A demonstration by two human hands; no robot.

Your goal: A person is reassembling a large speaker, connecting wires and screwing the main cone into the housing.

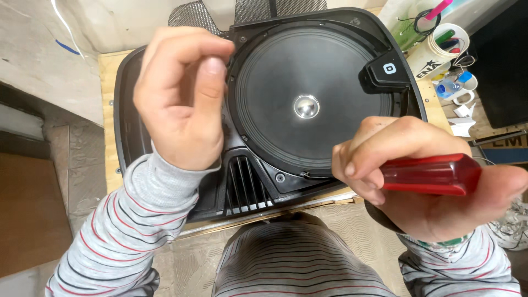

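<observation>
A wooden surface (108, 82) is seen from above, with a tiled floor (66, 165) at the left of the frame and a pale wall along the top. Most of the surface is covered by a black speaker housing (127, 110) lying face up, its grille removed; the large round speaker cone (308, 99) with a shiny metal centre cap (306, 106) is set in the middle of the frame.

The left hand (179, 102) is held over the upper left rim of the cone, palm turned toward the camera, wrist bent. Its fingers (212, 82) are curled loosely and pinched together at the tips near the cone's edge; whether something small is held between them cannot be told. The right hand (423, 181) is held at the lower right, over the near edge of the housing, and its fingers are closed firmly around the red handle of a screwdriver (432, 173), which lies roughly level and points toward the left; its shaft is hidden by the hand.

Both sleeves are grey with red and dark stripes. The housing's near edge overhangs the surface slightly. At the upper right, a white cup of pens (440, 52) and small clutter are crowded close to the housing, while open floor is left on the left side.
</observation>
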